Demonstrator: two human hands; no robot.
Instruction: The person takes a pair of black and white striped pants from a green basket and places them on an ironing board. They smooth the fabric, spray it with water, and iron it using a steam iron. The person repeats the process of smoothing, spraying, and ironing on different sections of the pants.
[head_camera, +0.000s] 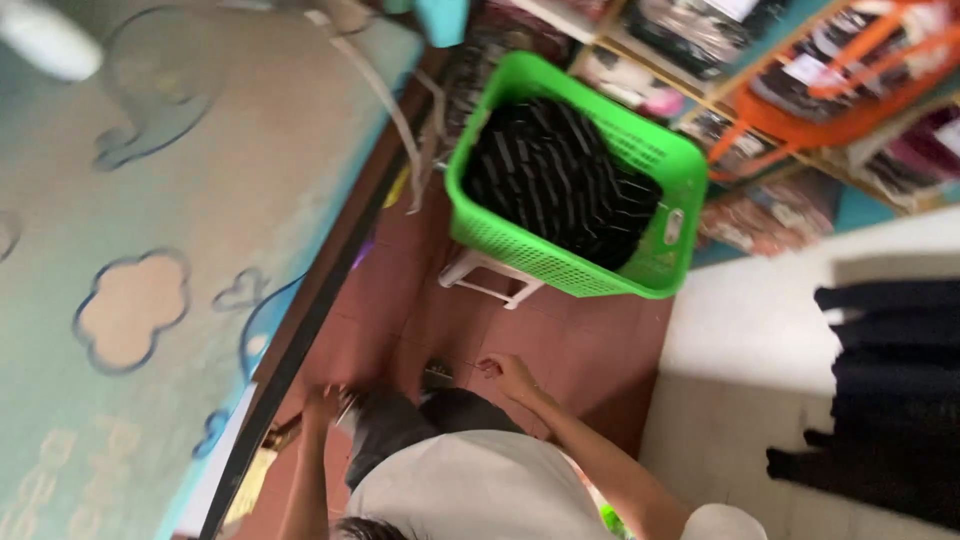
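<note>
Pale shirt cloth (480, 490) fills the bottom of the view, with dark shorts (400, 425) just beyond it. Both arms stretch down toward the red-brown tiled floor (580, 350). The left hand (320, 402) is smeared by blur at the edge of the patterned teal bedcover (150, 250), and I cannot tell how far it is open or whether it has hold of anything. The right hand (510, 375) looks loosely curled and empty, near a small dark object (437, 375) on the tiles but apart from it.

The step in hand reads as a stoop to floor level. Any grasp there would call for closing that last gap first.

On the white counter (740, 330) at right lies a stack of dark folded cloth (890, 390). Farther off, a green slatted basket (660, 150) holding dark striped fabric (560, 185) sits on a white stool (490, 282), with a small pale oval tag (672, 226) on its end wall. Behind it are shelves of clear-wrapped packets (700, 30) and an orange basket (850, 115).
</note>
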